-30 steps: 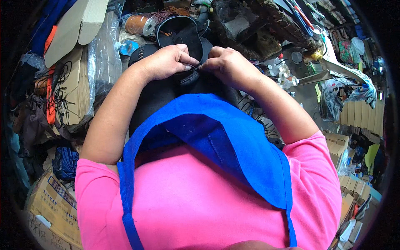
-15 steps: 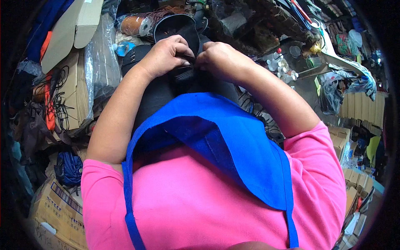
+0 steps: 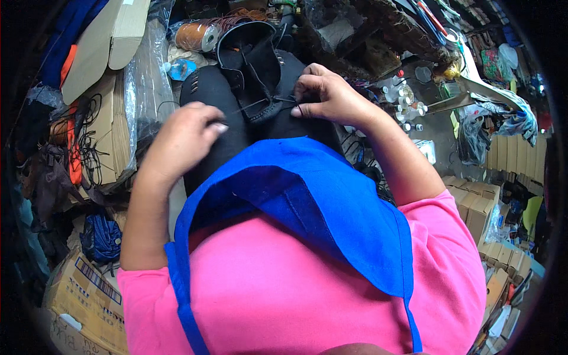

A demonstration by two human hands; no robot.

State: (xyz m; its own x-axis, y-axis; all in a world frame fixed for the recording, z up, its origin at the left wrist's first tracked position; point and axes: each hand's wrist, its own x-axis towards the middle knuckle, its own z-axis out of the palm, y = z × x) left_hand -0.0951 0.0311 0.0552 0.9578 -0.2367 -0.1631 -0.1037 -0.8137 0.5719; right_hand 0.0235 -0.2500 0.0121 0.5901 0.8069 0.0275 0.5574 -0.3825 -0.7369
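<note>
Black lace-up shoe (image 3: 260,70) sits between the thighs of the black trousers (image 3: 207,89), its opening away from the wearer. Right hand (image 3: 334,97), palm inward, pinches a black lace (image 3: 288,98) just right of the shoe. Left hand (image 3: 186,133) is half-curled over the left thigh; a thin strand runs toward it, grasp cannot be told. Versus the earlier frames, the hands are apart and the lacing is exposed. Open room lies between them; cardboard (image 3: 109,136) bounds the left, bottles (image 3: 402,97) the right.

Qty: 2 hands (image 3: 188,135) (image 3: 334,99) – 1 shoe (image 3: 264,63) – 1 apron (image 3: 337,195).
</note>
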